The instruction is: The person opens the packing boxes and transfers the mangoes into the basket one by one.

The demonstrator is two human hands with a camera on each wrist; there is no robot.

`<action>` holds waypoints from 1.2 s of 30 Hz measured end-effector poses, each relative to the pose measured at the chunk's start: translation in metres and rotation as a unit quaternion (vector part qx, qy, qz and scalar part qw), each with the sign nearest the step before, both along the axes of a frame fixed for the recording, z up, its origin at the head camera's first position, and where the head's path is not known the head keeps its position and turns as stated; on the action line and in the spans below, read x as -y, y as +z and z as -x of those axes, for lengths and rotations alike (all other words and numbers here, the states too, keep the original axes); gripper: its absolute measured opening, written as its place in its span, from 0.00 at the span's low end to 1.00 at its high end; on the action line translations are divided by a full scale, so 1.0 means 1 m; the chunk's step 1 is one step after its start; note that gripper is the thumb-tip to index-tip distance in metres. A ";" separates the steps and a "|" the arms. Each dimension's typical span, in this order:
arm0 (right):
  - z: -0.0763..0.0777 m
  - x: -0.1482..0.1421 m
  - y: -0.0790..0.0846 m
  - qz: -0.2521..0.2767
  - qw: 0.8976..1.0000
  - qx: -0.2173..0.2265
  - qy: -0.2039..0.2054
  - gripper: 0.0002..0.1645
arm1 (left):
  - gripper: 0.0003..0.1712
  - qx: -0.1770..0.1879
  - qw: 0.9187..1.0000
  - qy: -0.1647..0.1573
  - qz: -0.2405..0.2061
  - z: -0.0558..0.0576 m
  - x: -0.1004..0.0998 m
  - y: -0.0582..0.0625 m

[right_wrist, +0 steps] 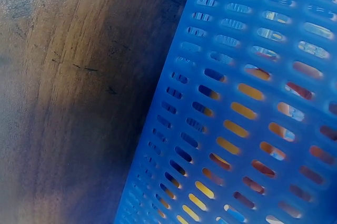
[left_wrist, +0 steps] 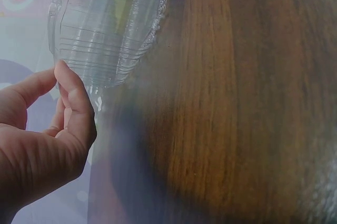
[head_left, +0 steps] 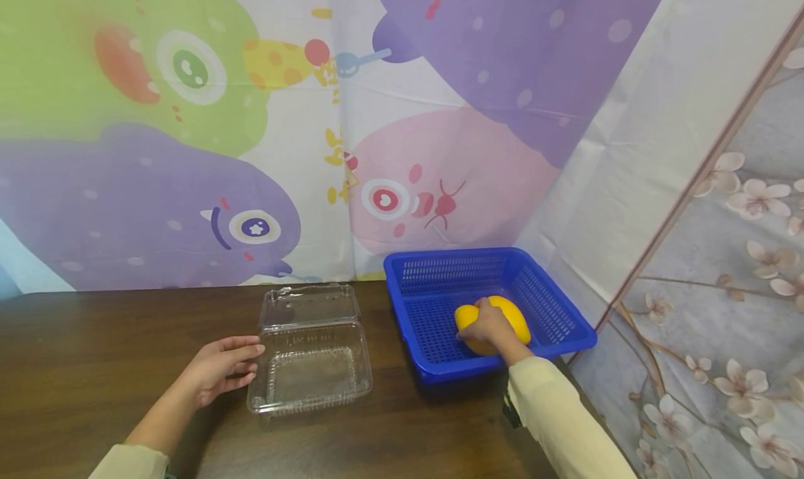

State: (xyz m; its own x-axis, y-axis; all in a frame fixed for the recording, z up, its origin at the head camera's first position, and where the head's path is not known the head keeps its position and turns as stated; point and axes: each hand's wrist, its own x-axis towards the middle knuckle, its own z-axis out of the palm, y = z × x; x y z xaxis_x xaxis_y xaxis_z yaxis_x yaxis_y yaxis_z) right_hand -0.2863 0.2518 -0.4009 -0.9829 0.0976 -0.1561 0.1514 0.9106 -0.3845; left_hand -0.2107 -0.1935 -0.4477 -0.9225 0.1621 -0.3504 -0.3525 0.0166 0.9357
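Observation:
A clear plastic clamshell container (head_left: 363, 395) stands on the table with its lid (head_left: 308, 306) folded back toward the wall. At its left edge is my left hand (head_left: 220, 369), and in the left wrist view the thumb and a fingertip (left_wrist: 61, 68) pinch the rim. My right hand (head_left: 491, 327) reaches down into a blue plastic basket (head_left: 433, 367), its fingers curled over a smooth yellow rounded fruit (head_left: 465, 316). Another larger yellow fruit (head_left: 511, 316) lies right beside that hand, partly covered by it. Through the basket's slots, the right wrist view shows patches of yellow.
The dark wooden table (head_left: 82, 367) carries the container and the basket. Behind it hangs a cloth (head_left: 314, 241) printed with cartoon animals. On the right, a flower-patterned panel (head_left: 691, 311) stands close to the basket's side.

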 end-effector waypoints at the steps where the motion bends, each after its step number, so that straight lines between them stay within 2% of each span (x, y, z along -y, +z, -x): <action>1: 0.000 0.000 0.000 -0.001 1.000 0.000 0.000 0.47 | 0.35 0.000 1.000 0.000 0.000 0.000 0.000 0.000; 7: -0.003 0.003 0.002 -0.008 1.000 0.004 0.008 0.45 | 0.34 0.000 1.000 0.000 0.001 0.000 0.000 -0.001; 14: -0.001 -0.001 -0.004 -0.028 0.999 0.021 0.020 0.50 | 0.33 0.002 1.000 0.001 0.001 -0.001 0.000 -0.001; 22: -0.004 0.000 0.004 -0.047 0.998 0.027 0.029 0.53 | 0.34 0.002 1.000 -0.001 -0.001 -0.001 0.000 0.001; 36: -0.005 -0.002 0.004 -0.066 0.997 0.018 0.027 0.53 | 0.32 0.006 1.000 0.007 -0.001 -0.001 -0.001 0.002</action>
State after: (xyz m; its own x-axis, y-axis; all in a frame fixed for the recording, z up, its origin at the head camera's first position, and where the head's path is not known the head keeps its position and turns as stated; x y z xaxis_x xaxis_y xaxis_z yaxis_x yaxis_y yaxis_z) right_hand -0.2818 0.2539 -0.3970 -0.9814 0.0666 -0.1799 0.1122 0.9600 -0.2566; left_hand -0.2095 -0.1923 -0.4461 -0.9203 0.1492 -0.3617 -0.3644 0.0099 0.9312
